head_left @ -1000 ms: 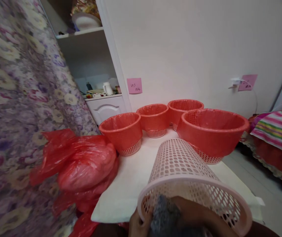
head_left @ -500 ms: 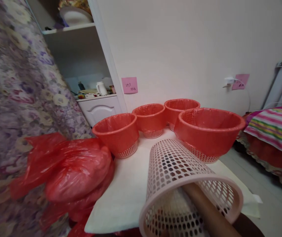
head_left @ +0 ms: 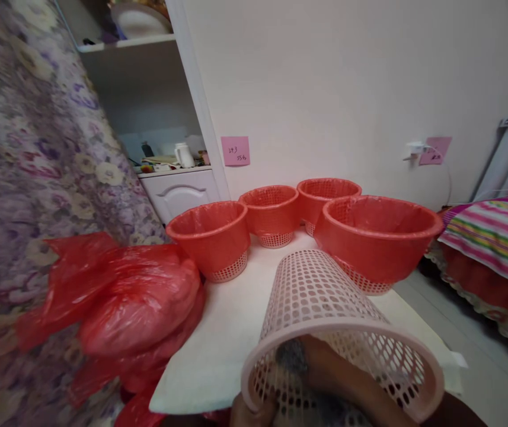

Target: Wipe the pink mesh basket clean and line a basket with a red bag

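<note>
I hold a pink perforated plastic basket tilted on its side above the near edge of the white table, its open mouth facing me. My left hand grips the lower left of its rim; only the fingers show at the bottom edge. My right hand and forearm reach into the basket, pressing a grey cloth against the inner wall. Part of the cloth is hidden behind the rim.
Several baskets lined with red bags stand at the back of the table. A heap of red plastic bags lies left, against floral fabric. A white cabinet stands behind, striped bedding to the right.
The basket has rocked slightly and tipped back toward me. My right hand with the grey cloth has moved inside it, and my left fingers show again at the rim.
</note>
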Available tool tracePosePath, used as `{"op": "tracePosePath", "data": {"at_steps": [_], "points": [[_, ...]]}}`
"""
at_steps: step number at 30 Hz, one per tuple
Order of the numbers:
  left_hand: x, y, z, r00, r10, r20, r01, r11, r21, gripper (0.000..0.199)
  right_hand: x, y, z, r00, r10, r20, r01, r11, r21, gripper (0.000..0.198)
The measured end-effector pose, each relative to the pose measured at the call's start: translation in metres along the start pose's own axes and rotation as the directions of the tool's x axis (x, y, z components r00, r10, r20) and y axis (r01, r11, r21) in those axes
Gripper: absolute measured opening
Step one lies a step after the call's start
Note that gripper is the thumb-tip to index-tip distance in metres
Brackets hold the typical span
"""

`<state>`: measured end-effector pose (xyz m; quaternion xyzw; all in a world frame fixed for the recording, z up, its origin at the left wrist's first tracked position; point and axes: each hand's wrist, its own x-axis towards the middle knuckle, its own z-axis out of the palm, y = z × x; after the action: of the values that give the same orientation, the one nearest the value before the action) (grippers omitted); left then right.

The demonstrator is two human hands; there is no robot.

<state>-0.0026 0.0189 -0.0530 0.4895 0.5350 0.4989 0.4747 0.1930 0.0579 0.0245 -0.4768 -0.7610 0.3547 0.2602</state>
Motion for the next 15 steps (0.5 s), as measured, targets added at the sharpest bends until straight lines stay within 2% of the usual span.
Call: {"op": "tracePosePath", "data": {"at_steps": [2, 4, 6, 8, 9, 10, 12, 13, 15], "points": [[0.000, 0.020, -0.006, 1.000, 0.001, -0.018, 0.000, 0.998, 0.056, 0.054, -0.017, -0.011, 0.002, 0.981, -0.101, 0.168, 0.083, 0.990, 0.110, 0.057], [0.000, 0.032, -0.012, 0.999, 0.007, -0.046, -0.002, 0.994, 0.107, 0.049, -0.028, -0.018, 0.001, 0.939, -0.141, 0.315, 0.077, 0.975, 0.206, 0.048], [-0.002, 0.034, -0.015, 0.997, 0.011, -0.071, -0.001, 0.991, 0.136, 0.051, -0.031, -0.018, -0.004, 0.891, -0.125, 0.436, 0.018, 0.970, 0.242, 0.044], [-0.004, 0.030, -0.015, 0.995, 0.034, -0.089, -0.020, 0.989, 0.147, 0.054, -0.027, -0.013, -0.015, 0.842, -0.184, 0.507, 0.021, 0.950, 0.311, 0.047], [-0.005, 0.026, -0.013, 0.995, 0.049, -0.092, -0.035, 0.989, 0.140, 0.056, -0.024, -0.008, -0.022, 0.842, -0.209, 0.497, 0.021, 0.934, 0.357, 0.049], [-0.007, 0.021, -0.011, 0.994, 0.060, -0.092, -0.048, 0.990, 0.132, 0.057, -0.019, -0.003, -0.029, 0.876, -0.198, 0.440, 0.013, 0.922, 0.387, 0.051], [-0.012, 0.008, -0.002, 0.995, 0.056, -0.081, -0.047, 0.992, 0.115, 0.064, -0.009, 0.010, -0.041, 0.976, -0.067, 0.208, -0.017, 0.925, 0.380, 0.049], [-0.016, 0.001, 0.003, 0.997, 0.046, -0.069, -0.039, 0.994, 0.101, 0.069, -0.004, 0.017, -0.045, 0.996, 0.023, 0.080, -0.050, 0.935, 0.351, 0.046], [-0.022, -0.014, 0.014, 1.000, 0.003, -0.026, -0.002, 0.998, 0.069, 0.081, 0.007, 0.032, -0.049, 0.987, 0.123, -0.104, -0.089, 0.953, 0.288, 0.042]]}}
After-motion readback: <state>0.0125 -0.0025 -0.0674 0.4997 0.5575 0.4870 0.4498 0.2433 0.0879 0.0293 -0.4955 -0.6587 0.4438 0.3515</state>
